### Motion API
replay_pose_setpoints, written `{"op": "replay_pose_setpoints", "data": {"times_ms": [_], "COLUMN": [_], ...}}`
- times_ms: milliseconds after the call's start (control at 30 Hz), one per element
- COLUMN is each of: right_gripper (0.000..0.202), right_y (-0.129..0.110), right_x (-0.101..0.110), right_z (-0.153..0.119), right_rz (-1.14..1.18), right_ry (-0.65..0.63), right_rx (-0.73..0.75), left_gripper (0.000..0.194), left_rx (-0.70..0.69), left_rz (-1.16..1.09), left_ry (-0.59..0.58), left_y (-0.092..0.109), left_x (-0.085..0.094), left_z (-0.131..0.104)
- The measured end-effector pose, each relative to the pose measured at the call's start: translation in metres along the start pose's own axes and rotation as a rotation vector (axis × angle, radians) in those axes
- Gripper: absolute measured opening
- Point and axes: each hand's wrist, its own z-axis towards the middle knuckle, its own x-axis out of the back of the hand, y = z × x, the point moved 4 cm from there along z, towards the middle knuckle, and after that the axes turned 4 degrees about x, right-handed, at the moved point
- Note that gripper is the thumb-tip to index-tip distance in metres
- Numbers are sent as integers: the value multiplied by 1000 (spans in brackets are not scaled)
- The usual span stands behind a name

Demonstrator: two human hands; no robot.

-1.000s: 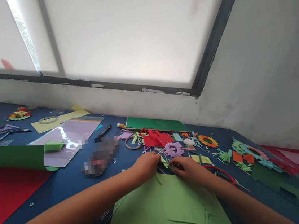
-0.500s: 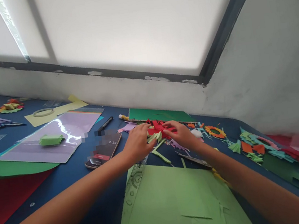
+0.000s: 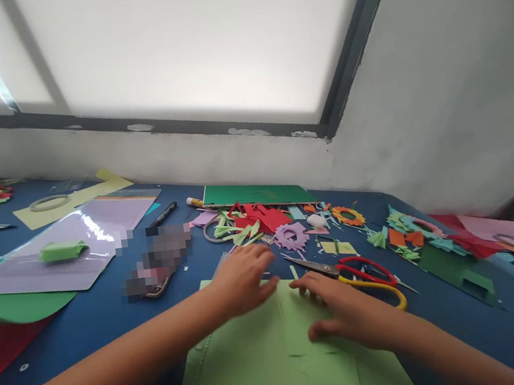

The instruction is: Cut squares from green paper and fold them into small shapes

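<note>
Flanking open green paper (image 3: 241, 369) edge, hands (image 3: 244, 279), contact unclear

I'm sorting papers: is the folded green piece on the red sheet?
No, the folded green piece lies on the purple sheet.

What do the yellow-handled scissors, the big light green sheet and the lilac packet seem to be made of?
Scissors: probably metal blades, grey with a dull shine; the handle is smooth, perhaps plastic. Light green sheet: matte paper or thin card, with creases. Lilac packet: glossy, probably clear plastic around paper, given the bright glare.
</note>
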Motion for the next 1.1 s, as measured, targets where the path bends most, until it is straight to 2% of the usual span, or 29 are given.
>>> {"op": "replay_pose_setpoints", "data": {"times_ms": [100,133,200,300,433,500,600,667,800,900,1000,1100], "right_gripper": [63,59,47,30,22,22,28,35,36,34,34,36], "right_y": [1,0,-2,-6,-11,-10,-2,2,4,0,-1,14], "right_x": [2,3,4,6,8,5,-1,-4,-10,-13,-13,-9], "right_z": [8,11,17,23,27,30,34,36,36,34,31,26], "right_rz": [74,92,109,114,136,210,459,621,773,902,959,906], "right_ry": [-21,-36,-50,18,127,127,88,85,64,-17,-111,-160], "right_rx": [16,24,37,57,101,83,32,20,-35,-108,-142,-184], "left_gripper": [50,50,39,25,29,24,20,20,15,16,18,19], "left_rx": [-13,8,71,187,368,407,357,302,262,275,321,307], "left_rz": [-116,-132,-175,-315,-537,-621,-715,-752,-806,-839,-775,-664], "left_ry": [-191,-229,-285,-332,-324,-326,-333,-265,-107,-95,-133,-154], "left_y": [25,29,28,15,-11,-20,-21,-18,-12,-11,-16,-24], "left_x": [-6,-9,-12,-14,-11,-10,-12,-11,-10,-11,-12,-12], "left_z": [-15,-17,-18,-15,-15,-18,-21,-21,-22,-25,-28,-29]}}
